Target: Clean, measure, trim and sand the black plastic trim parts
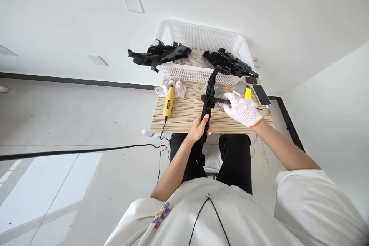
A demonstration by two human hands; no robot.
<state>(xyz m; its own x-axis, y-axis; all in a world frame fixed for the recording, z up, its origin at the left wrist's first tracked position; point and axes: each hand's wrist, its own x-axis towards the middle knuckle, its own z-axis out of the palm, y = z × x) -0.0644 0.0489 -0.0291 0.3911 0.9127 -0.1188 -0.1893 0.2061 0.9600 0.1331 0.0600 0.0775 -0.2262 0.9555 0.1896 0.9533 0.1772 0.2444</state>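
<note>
A long black plastic part stands lengthwise over the front half of the wooden table, its lower end hanging above my lap. My bare left hand is wrapped round its lower half. My right hand, in a white knitted glove with an orange cuff, is closed on a dark flat bar that reaches left across the middle of the black part. Whether the bar is a tool or a piece of the part I cannot tell. A grey cloth lies behind them.
Behind is a white basket with black parts piled left and right. A yellow corded tool and white glove lie left on the table. A phone and yellow object lie right.
</note>
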